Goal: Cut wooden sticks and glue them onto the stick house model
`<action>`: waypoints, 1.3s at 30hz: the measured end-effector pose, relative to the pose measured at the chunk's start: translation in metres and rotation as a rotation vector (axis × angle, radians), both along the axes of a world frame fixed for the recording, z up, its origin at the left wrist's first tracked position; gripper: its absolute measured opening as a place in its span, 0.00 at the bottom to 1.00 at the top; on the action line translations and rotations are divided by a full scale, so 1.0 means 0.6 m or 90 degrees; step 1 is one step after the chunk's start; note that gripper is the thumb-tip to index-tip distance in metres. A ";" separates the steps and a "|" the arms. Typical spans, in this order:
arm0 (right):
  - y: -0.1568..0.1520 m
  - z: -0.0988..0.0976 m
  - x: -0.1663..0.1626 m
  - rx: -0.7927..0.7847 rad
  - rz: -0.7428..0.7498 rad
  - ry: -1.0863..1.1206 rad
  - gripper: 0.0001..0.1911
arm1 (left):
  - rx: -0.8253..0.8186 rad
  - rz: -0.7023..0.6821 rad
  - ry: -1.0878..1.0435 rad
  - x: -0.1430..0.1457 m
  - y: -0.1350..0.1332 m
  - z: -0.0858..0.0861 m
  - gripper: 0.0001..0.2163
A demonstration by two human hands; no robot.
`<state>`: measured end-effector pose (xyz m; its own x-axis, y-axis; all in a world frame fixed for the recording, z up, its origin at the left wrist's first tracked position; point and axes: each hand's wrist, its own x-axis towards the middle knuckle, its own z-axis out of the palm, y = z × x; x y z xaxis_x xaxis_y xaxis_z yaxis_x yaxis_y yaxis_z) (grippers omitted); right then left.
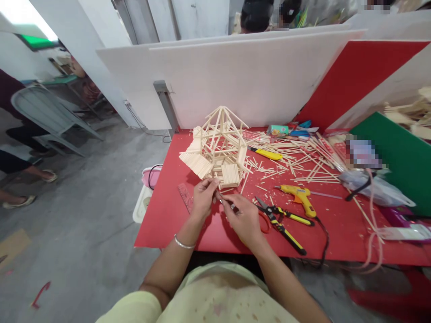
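Observation:
A small house-like model of thin wooden sticks stands on the red tabletop, with an open pointed roof frame above and stick-covered panels at its lower sides. Just before its front edge, my left hand is closed in a pinch. My right hand is pinched too, its fingertips meeting the left ones. A small thing lies between the fingertips, too hidden to name. Red-handled scissors show partly beside my right hand; whether it touches them I cannot tell. Under my left hand lies a clear ruler.
Right of my hands lie pliers-like cutters with yellow-black handles and a yellow glue gun. Behind them are a yellow utility knife and many loose sticks. A white board rises at the back. People sit beyond and at left.

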<state>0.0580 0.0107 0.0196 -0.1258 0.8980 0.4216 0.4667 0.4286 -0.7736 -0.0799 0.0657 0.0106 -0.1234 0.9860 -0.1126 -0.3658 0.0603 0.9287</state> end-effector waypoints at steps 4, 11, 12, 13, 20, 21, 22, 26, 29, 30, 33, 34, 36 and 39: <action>-0.013 -0.016 0.018 -0.022 -0.001 0.002 0.09 | 0.023 0.020 0.029 0.002 0.021 -0.017 0.17; -0.023 -0.031 0.027 -0.044 0.002 0.009 0.08 | 0.084 0.033 0.139 0.019 0.012 -0.002 0.18; -0.024 -0.031 0.027 -0.046 0.006 0.009 0.08 | 0.089 0.037 0.151 0.020 0.010 0.002 0.18; -0.024 -0.031 0.028 -0.046 0.008 0.010 0.08 | 0.091 0.042 0.162 0.020 0.008 0.007 0.17; -0.024 -0.034 0.031 -0.059 0.026 0.005 0.09 | 0.099 0.037 0.192 0.018 0.012 0.008 0.15; -0.025 -0.036 0.031 -0.065 0.029 0.005 0.08 | 0.099 0.038 0.189 0.019 0.014 0.006 0.15; -0.025 -0.038 0.030 -0.070 0.033 0.005 0.08 | 0.098 0.041 0.181 0.020 0.015 0.003 0.16; -0.026 -0.048 0.029 -0.087 0.044 -0.004 0.08 | 0.065 0.054 0.095 0.025 0.022 -0.007 0.16; -0.027 -0.054 0.030 -0.093 0.048 -0.013 0.09 | 0.037 0.055 0.033 0.028 0.025 -0.008 0.17; -0.027 -0.056 0.030 -0.094 0.046 -0.017 0.09 | 0.030 0.058 0.016 0.029 0.026 -0.008 0.17; -0.028 -0.059 0.031 -0.099 0.042 -0.031 0.09 | 0.013 0.067 -0.023 0.030 0.028 -0.006 0.17; -0.029 -0.060 0.031 -0.099 0.042 -0.034 0.09 | 0.010 0.070 -0.032 0.030 0.029 -0.005 0.17; -0.030 -0.061 0.030 -0.097 0.045 -0.038 0.09 | 0.005 0.069 -0.047 0.031 0.030 -0.003 0.16; -0.032 -0.063 0.029 -0.096 0.049 -0.044 0.09 | 0.000 0.066 -0.060 0.032 0.031 0.001 0.15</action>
